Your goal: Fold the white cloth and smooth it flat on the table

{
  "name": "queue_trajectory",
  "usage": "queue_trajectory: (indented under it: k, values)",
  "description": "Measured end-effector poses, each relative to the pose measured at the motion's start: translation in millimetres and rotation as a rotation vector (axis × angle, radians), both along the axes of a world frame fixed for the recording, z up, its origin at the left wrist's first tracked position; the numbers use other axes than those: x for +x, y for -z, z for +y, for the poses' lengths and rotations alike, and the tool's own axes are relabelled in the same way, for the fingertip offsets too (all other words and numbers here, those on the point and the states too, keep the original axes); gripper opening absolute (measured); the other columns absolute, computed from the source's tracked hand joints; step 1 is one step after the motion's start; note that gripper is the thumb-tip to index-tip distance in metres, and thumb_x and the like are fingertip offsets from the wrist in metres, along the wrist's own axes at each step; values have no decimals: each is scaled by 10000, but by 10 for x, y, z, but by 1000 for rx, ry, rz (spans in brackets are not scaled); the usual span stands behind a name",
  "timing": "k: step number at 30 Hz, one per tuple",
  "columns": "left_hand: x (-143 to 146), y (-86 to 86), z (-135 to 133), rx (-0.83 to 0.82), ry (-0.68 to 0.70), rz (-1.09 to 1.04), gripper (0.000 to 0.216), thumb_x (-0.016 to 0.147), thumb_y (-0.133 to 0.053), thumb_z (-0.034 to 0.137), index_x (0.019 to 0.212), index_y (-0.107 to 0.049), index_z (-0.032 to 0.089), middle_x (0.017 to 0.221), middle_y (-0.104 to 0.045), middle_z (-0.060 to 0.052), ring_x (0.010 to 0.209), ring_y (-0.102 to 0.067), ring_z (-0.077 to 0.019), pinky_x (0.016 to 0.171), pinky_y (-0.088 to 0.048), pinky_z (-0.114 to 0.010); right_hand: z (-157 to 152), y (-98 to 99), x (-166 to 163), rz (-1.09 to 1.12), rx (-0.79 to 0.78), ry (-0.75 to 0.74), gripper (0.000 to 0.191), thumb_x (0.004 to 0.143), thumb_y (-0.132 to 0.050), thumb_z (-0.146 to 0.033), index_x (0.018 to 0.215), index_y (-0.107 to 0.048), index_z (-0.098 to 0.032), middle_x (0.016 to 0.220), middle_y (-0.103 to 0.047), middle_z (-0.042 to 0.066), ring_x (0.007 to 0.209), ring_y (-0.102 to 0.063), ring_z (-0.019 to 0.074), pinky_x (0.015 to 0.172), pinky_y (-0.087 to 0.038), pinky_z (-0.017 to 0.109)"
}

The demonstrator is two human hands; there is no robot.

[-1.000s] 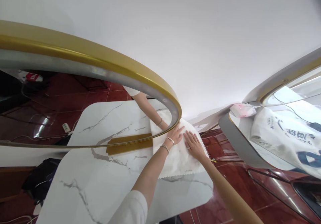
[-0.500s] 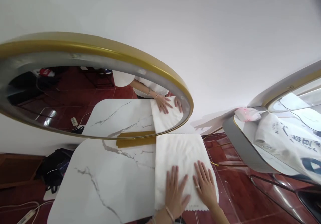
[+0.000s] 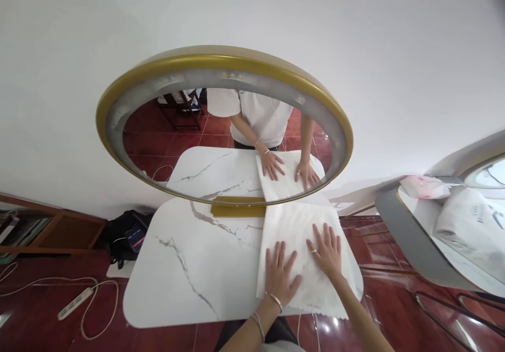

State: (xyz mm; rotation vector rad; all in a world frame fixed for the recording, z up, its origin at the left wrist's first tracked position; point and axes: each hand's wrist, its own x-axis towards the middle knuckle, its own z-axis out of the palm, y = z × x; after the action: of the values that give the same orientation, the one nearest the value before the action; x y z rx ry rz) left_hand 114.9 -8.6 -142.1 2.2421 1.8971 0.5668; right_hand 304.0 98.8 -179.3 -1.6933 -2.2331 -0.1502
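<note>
A white cloth (image 3: 292, 225) with a scalloped edge lies spread over the right end of a white marble-patterned table (image 3: 177, 278). My left hand (image 3: 281, 275) rests flat near the cloth's left side, fingers spread, with bracelets at the wrist. On the right half of the cloth, a little farther from me, my right hand (image 3: 327, 249) lies palm down with its fingers apart and a ring on one of them. Both hands press on the cloth without gripping it. Small faint print (image 3: 313, 305) shows near the cloth's front edge.
A gold-rimmed oval mirror (image 3: 224, 60) stands at the table's back, reflecting my arms. Another table (image 3: 410, 231) at right bears a tissue pack (image 3: 424, 187) and a white printed bag (image 3: 465, 218). A black bag (image 3: 126, 231) and a power strip (image 3: 74, 303) are on the floor at left.
The view has swung left, so table and mirror appear farther right. My right hand has slid a little toward the cloth's far edge. Both hands stay flat on the cloth.
</note>
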Motion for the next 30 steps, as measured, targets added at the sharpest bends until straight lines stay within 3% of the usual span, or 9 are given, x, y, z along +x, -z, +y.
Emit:
queue_trajectory:
  k: [4,11,16,20,23,26,30]
  values:
    - [-313,2,-350,3,-55,61,663,866,-475,530,1456,-235,347,1556,-182,-51,1414,-196,-295,1127,-93,-538,-63,-55,-363,69,-27,-72,596,906,-389,-539,1446,-295,-304,1542,-159,76,1358,-264,328,1050,-300,531]
    - [-962,-14,-838,-20,-190,180,644,866,-477,504,1451,-261,342,1535,-254,-61,1403,-223,-292,1125,-91,-521,-70,-173,-1587,83,-68,-340,670,949,-354,-409,1501,-19,-231,1563,-109,78,1422,-132,263,1117,-214,497]
    - [-1423,4,-1055,-19,-321,203,600,866,-483,491,1425,-337,329,1503,-322,-78,1364,-297,-300,1105,-180,-528,-276,-203,-2313,85,-73,-452,657,945,-352,-327,1502,-35,-179,1554,-150,79,1430,-88,259,1130,-191,482]
    - [-1712,17,-679,6,-427,145,538,889,-460,432,1402,-396,280,1510,-291,-97,1366,-283,-311,1079,-272,-512,-297,-218,-2499,87,-74,-506,651,945,-359,-341,1501,-68,-167,1547,-175,79,1431,-97,237,1136,-196,457]
    - [-1747,36,-172,1,-369,114,575,890,-459,406,1432,-334,262,1558,-156,-105,1417,-148,-337,1093,-232,-565,-227,-201,-2337,98,-63,-473,651,952,-351,-364,1500,-63,-165,1539,-209,76,1427,-125,214,1133,-214,433]
    - [-1560,58,225,-3,-210,89,635,882,-463,443,1458,-260,269,1571,-94,-97,1430,-98,-327,1117,-178,-584,-127,-173,-1987,100,-55,-389,634,958,-339,-372,1501,-64,-196,1538,-215,68,1422,-157,210,1126,-224,435]
    - [-1201,65,430,-8,-133,53,683,880,-446,498,1475,-198,271,1574,-76,-88,1435,-74,-315,1124,-149,-598,-30,-138,-1558,106,-34,-293,635,957,-341,-403,1501,-66,-225,1544,-197,55,1417,-174,208,1124,-222,436]
